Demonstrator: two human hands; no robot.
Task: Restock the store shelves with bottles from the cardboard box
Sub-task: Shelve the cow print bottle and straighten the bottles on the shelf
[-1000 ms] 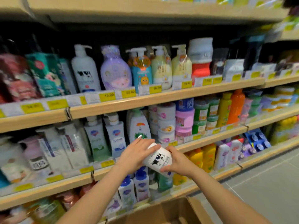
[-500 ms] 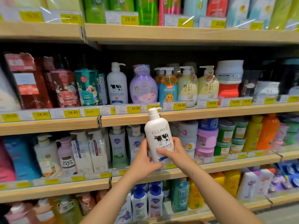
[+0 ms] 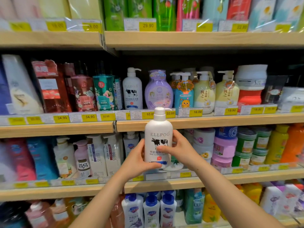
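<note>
White ELLPOO pump bottle [image 3: 158, 137], cow label toward me, held upright in both my hands. My left hand [image 3: 137, 159] wraps its lower left side, thumb across the blue band. My right hand [image 3: 178, 148] grasps the right side, thumb on the cow print. Bottle sits in front of the wooden shelf edge [image 3: 213, 120], below the matching ELLPOO bottle [image 3: 132, 89] standing on that shelf beside a purple bottle [image 3: 158, 91].

Both arms raised forward, left hand [image 3: 137, 159] and right hand [image 3: 178, 149] curled, gripping
</note>
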